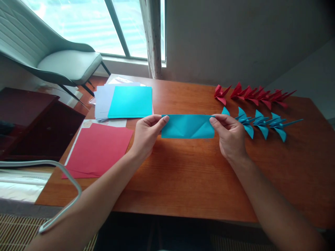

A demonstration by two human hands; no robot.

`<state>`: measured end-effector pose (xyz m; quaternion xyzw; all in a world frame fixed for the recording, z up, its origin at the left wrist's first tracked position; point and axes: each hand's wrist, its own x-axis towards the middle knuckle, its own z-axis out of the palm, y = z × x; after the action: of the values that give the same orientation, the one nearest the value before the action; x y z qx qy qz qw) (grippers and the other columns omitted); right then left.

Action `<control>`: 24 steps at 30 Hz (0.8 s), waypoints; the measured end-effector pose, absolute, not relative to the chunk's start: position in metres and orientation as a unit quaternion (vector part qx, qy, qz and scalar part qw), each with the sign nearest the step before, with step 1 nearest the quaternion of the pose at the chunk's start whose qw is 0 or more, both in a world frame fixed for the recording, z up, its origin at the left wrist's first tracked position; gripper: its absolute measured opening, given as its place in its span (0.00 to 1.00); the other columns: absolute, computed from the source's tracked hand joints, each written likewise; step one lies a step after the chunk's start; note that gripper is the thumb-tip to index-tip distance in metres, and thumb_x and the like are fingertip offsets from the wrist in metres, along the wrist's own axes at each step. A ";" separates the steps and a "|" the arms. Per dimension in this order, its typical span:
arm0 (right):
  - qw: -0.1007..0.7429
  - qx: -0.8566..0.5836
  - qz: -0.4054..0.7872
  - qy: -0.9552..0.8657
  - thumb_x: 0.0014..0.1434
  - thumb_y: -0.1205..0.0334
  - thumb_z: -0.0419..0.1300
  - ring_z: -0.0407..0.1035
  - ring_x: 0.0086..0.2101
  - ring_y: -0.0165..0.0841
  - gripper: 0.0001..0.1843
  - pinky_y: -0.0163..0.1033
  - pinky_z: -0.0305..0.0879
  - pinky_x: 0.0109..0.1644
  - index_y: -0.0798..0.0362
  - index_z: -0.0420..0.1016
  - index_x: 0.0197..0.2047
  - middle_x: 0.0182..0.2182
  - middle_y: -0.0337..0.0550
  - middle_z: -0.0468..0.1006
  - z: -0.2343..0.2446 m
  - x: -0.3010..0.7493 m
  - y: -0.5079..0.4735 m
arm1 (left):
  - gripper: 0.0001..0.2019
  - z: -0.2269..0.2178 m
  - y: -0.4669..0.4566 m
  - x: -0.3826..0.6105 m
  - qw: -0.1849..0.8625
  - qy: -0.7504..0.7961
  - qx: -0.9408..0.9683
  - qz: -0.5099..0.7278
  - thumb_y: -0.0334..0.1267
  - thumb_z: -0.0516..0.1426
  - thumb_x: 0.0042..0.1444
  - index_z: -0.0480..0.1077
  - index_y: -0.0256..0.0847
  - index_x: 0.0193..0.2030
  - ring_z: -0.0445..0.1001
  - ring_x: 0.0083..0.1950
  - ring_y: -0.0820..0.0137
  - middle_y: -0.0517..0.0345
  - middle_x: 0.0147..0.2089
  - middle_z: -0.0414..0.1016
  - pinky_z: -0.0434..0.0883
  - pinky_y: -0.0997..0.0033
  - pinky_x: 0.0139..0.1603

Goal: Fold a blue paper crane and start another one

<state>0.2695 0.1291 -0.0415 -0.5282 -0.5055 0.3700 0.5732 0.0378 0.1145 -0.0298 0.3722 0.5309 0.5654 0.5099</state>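
I hold a teal sheet of paper (187,126), folded into a long rectangle with crease lines, just above the wooden table (188,174). My left hand (147,134) pinches its left end with fingers closed. Its right end is pinched the same way by my right hand (229,136). Right of my right hand lies a row of folded teal paper cranes (261,124), and behind them a row of red paper cranes (255,93).
A stack of flat sheets with a teal one on top (131,101) lies at the table's back left, with red sheets (98,150) in front of it. A pale chair (62,62) stands by the window. A dark cabinet (34,125) is left of the table.
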 end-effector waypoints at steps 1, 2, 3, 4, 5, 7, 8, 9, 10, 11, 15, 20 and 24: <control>0.574 -0.528 0.369 -0.505 0.54 0.53 0.70 0.75 0.36 0.35 0.10 0.44 0.73 0.41 0.47 0.81 0.37 0.34 0.39 0.82 -0.042 0.269 0.129 | 0.16 -0.030 0.114 0.038 0.511 0.530 0.372 0.565 0.49 0.72 0.45 0.78 0.39 0.28 0.63 0.24 0.78 0.62 0.25 0.72 0.61 0.77 0.24; 0.575 -0.528 0.368 -0.505 0.54 0.53 0.70 0.75 0.36 0.35 0.10 0.44 0.73 0.41 0.47 0.81 0.37 0.34 0.39 0.82 -0.042 0.269 0.129 | 0.16 -0.030 0.114 0.038 0.513 0.529 0.371 0.565 0.49 0.72 0.45 0.78 0.39 0.29 0.64 0.24 0.78 0.62 0.25 0.72 0.61 0.77 0.25; 0.576 -0.528 0.367 -0.505 0.54 0.53 0.70 0.75 0.36 0.35 0.09 0.44 0.73 0.41 0.47 0.81 0.37 0.34 0.38 0.82 -0.042 0.269 0.129 | 0.16 -0.031 0.114 0.038 0.517 0.527 0.369 0.565 0.49 0.72 0.45 0.78 0.39 0.29 0.65 0.24 0.77 0.62 0.25 0.73 0.62 0.77 0.25; 0.578 -0.526 0.368 -0.504 0.54 0.53 0.71 0.75 0.36 0.35 0.09 0.43 0.73 0.41 0.46 0.81 0.37 0.34 0.38 0.82 -0.042 0.269 0.129 | 0.16 -0.031 0.114 0.038 0.521 0.525 0.366 0.565 0.49 0.72 0.44 0.79 0.38 0.30 0.66 0.25 0.77 0.61 0.26 0.74 0.63 0.76 0.25; 0.580 -0.524 0.370 -0.502 0.54 0.54 0.71 0.75 0.35 0.35 0.08 0.43 0.73 0.41 0.46 0.81 0.36 0.34 0.38 0.82 -0.041 0.269 0.129 | 0.16 -0.031 0.114 0.038 0.524 0.524 0.362 0.566 0.49 0.72 0.44 0.79 0.39 0.30 0.67 0.25 0.77 0.61 0.27 0.75 0.64 0.76 0.25; 0.583 -0.520 0.374 -0.499 0.54 0.55 0.71 0.75 0.35 0.34 0.08 0.42 0.72 0.41 0.46 0.81 0.36 0.33 0.38 0.82 -0.041 0.270 0.129 | 0.16 -0.032 0.114 0.038 0.528 0.522 0.353 0.569 0.48 0.72 0.43 0.79 0.39 0.31 0.68 0.26 0.76 0.61 0.28 0.76 0.65 0.76 0.26; 0.584 -0.519 0.376 -0.498 0.54 0.55 0.71 0.75 0.35 0.34 0.08 0.42 0.72 0.41 0.46 0.81 0.36 0.33 0.38 0.82 -0.041 0.270 0.129 | 0.16 -0.032 0.114 0.038 0.530 0.522 0.350 0.569 0.48 0.73 0.43 0.79 0.39 0.32 0.68 0.26 0.76 0.61 0.28 0.76 0.65 0.76 0.26; 0.584 -0.520 0.376 -0.498 0.53 0.54 0.71 0.75 0.35 0.34 0.08 0.42 0.72 0.41 0.46 0.81 0.36 0.33 0.38 0.82 -0.041 0.270 0.129 | 0.16 -0.032 0.114 0.038 0.533 0.522 0.349 0.568 0.47 0.73 0.43 0.79 0.39 0.32 0.68 0.26 0.77 0.61 0.28 0.76 0.65 0.77 0.25; 0.583 -0.522 0.375 -0.498 0.53 0.54 0.71 0.75 0.35 0.34 0.08 0.42 0.72 0.41 0.46 0.81 0.36 0.33 0.38 0.82 -0.041 0.270 0.129 | 0.16 -0.032 0.115 0.037 0.537 0.521 0.347 0.565 0.47 0.73 0.43 0.79 0.39 0.32 0.68 0.26 0.77 0.61 0.28 0.76 0.65 0.77 0.25; 0.581 -0.524 0.374 -0.498 0.53 0.53 0.71 0.75 0.35 0.35 0.09 0.43 0.73 0.41 0.46 0.81 0.36 0.33 0.38 0.82 -0.042 0.270 0.129 | 0.16 -0.032 0.115 0.037 0.542 0.521 0.345 0.562 0.48 0.73 0.43 0.79 0.39 0.31 0.68 0.25 0.77 0.61 0.28 0.76 0.65 0.77 0.25; 0.578 -0.529 0.375 -0.495 0.52 0.52 0.72 0.75 0.35 0.35 0.10 0.43 0.73 0.40 0.46 0.81 0.36 0.33 0.38 0.82 -0.042 0.270 0.130 | 0.17 -0.033 0.115 0.037 0.555 0.520 0.337 0.555 0.48 0.73 0.42 0.78 0.38 0.31 0.67 0.24 0.78 0.61 0.27 0.75 0.64 0.77 0.24; 0.580 -0.526 0.377 -0.494 0.52 0.52 0.72 0.75 0.35 0.34 0.11 0.43 0.73 0.40 0.46 0.81 0.35 0.32 0.38 0.82 -0.041 0.270 0.130 | 0.17 -0.033 0.115 0.036 0.561 0.519 0.337 0.550 0.48 0.73 0.42 0.79 0.38 0.32 0.66 0.23 0.78 0.60 0.28 0.76 0.64 0.77 0.24; 0.573 -0.533 0.373 -0.499 0.52 0.52 0.71 0.75 0.35 0.34 0.11 0.43 0.73 0.40 0.47 0.81 0.36 0.33 0.39 0.82 -0.040 0.270 0.129 | 0.17 -0.034 0.115 0.036 0.560 0.519 0.341 0.548 0.48 0.72 0.43 0.79 0.38 0.33 0.67 0.24 0.78 0.60 0.28 0.76 0.66 0.77 0.26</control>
<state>0.2697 0.1294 -0.0405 -0.5327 -0.4986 0.3726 0.5734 0.0359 0.1154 -0.0337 0.3409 0.5194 0.5479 0.5601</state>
